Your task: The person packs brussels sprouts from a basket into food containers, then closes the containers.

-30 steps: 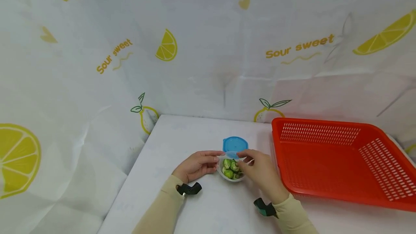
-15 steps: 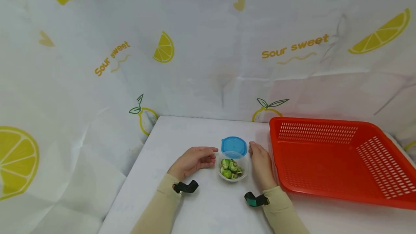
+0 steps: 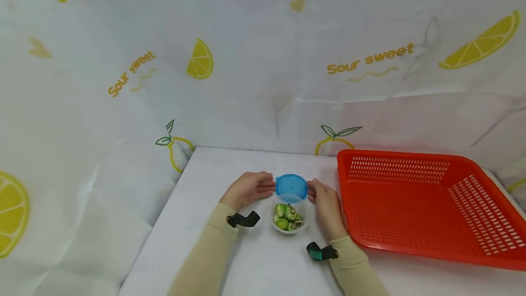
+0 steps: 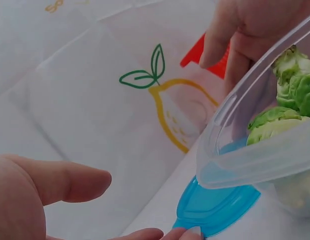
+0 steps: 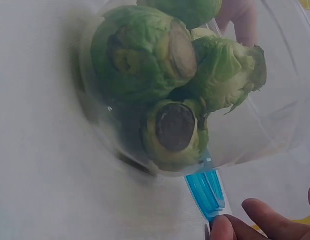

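Note:
In the head view a small clear plastic container (image 3: 307, 222) stands on the table, with several Brussels sprouts (image 3: 287, 216) inside. Just behind it lies a blue lid (image 3: 291, 185), partly overlapped by the container's far rim. My left hand (image 3: 251, 189) is at the lid's left edge, fingers extended and thumb apart. From the other side my right hand (image 3: 327, 203) has its fingertips at the lid's right edge. The left wrist view shows fingertips right at the lid's (image 4: 215, 207) tab, under the container's corner (image 4: 230, 170). In the right wrist view, fingertips meet the lid's edge (image 5: 205, 192).
A large red plastic basket (image 3: 419, 214) occupies the right part of the white table (image 3: 218, 168). Behind and to the left hangs a white sheet (image 3: 246, 58) printed with lemons. Each wrist wears a black strap mount (image 3: 243, 219).
My right hand has withdrawn from above the container and come to the lid's right edge. The left hand has left the container's side and moved forward to the lid's left edge.

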### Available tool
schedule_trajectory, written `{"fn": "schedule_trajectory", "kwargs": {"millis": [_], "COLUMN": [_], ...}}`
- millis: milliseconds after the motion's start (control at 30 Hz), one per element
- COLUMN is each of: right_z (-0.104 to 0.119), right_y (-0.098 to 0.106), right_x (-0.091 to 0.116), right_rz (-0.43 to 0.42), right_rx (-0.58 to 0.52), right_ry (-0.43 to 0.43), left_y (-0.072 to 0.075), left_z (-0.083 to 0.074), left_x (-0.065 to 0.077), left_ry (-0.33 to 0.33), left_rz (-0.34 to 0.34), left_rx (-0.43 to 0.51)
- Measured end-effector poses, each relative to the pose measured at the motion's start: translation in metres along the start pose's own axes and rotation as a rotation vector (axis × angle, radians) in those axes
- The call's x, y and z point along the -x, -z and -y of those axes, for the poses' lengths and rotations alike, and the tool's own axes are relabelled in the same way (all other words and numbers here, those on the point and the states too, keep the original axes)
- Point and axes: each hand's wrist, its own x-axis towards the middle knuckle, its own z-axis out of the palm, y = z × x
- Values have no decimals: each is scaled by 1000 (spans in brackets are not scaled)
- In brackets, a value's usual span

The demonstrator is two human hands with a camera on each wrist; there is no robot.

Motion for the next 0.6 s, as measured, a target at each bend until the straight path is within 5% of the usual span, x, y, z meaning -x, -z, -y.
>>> {"fn": "schedule_trajectory", "kwargs": {"millis": [600], "right_z": [-1], "right_y": [1], "right_x": [1], "right_rz": [32], "right_rx": [-74], "right_ry": [-20], "left_y": [-5], "left_z": [9], "left_x": [-7], "left_ry": [-70], "left_rz": [-114], "left_rx": [-62]}}
